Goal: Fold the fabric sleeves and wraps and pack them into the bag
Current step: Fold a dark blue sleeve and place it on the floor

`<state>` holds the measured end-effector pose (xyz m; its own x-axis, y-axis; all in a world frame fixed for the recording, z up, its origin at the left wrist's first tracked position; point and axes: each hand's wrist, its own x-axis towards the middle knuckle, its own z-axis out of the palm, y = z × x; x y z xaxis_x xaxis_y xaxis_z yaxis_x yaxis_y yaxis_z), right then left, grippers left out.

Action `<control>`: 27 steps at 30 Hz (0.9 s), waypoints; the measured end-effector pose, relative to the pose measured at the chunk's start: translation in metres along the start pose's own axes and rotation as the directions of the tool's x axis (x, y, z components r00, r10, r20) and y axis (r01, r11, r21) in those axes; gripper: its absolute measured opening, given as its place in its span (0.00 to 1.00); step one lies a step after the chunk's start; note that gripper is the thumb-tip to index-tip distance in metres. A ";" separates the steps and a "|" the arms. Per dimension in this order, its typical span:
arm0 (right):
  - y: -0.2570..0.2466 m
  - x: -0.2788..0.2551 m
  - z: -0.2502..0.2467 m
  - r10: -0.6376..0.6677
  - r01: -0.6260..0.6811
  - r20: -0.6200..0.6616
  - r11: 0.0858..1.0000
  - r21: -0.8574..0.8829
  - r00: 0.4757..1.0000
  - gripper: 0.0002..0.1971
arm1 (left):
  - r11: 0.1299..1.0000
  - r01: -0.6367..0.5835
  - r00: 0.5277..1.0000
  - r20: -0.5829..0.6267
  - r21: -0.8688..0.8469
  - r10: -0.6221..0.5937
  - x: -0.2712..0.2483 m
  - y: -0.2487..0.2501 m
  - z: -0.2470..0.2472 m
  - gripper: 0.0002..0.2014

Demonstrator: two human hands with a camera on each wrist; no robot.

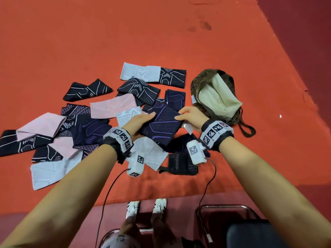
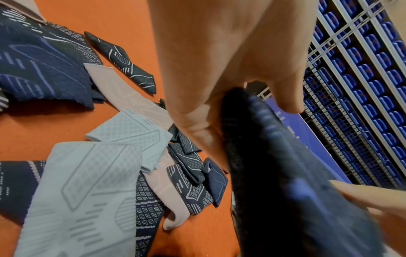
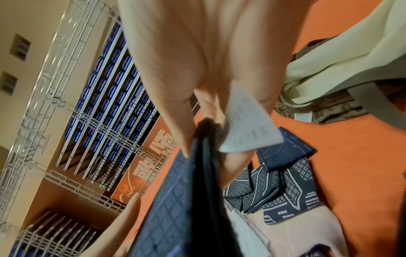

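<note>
I hold a folded navy sleeve with purple lines (image 1: pixel 162 123) above the pile, between both hands. My left hand (image 1: pixel 141 120) grips its left edge, thumb on top; close up, the thumb and fingers pinch the dark fabric (image 2: pixel 274 156). My right hand (image 1: pixel 189 116) pinches the right edge, where a white label (image 3: pixel 248 128) hangs from the sleeve (image 3: pixel 175 200). The leopard-print bag (image 1: pixel 202 77) with a cream lining (image 1: pixel 220 97) lies open just right of my right hand.
Several black, navy, pink and pale grey sleeves (image 1: pixel 112 107) lie scattered over the red carpeted surface (image 1: pixel 125 33). A black ribbed wrap (image 1: pixel 180 164) sits near the front edge. Metal chairs (image 1: pixel 223 210) and my feet are below the edge.
</note>
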<state>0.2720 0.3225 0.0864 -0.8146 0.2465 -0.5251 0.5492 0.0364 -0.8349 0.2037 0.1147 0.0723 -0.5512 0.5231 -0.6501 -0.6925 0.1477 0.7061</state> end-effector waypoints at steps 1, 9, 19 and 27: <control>0.000 0.001 0.000 0.011 -0.011 0.013 1.000 0.011 1.000 0.11 | 1.000 0.026 1.000 0.008 -0.010 -0.026 0.000 0.000 -0.001 0.14; 0.008 -0.003 0.031 0.160 -0.169 0.218 0.985 0.020 0.963 0.13 | 0.985 0.053 0.996 -0.081 0.162 -0.040 0.000 -0.015 -0.031 0.12; 0.092 0.014 0.131 0.303 -0.319 0.227 0.947 0.038 0.926 0.12 | 0.997 0.053 0.977 -0.202 -0.059 -0.064 -0.019 -0.085 -0.118 0.20; 0.133 0.006 0.201 0.514 -0.536 0.213 0.842 0.059 0.831 0.19 | 0.912 0.206 0.959 -0.258 0.354 -0.117 -0.012 -0.136 -0.175 0.15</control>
<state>0.3031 0.1339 -0.0609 -0.4348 0.0169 -0.9004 0.8880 -0.1582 -0.4318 0.2231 -0.0584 -0.0646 -0.5679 0.2676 -0.7784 -0.5808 0.5399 0.6093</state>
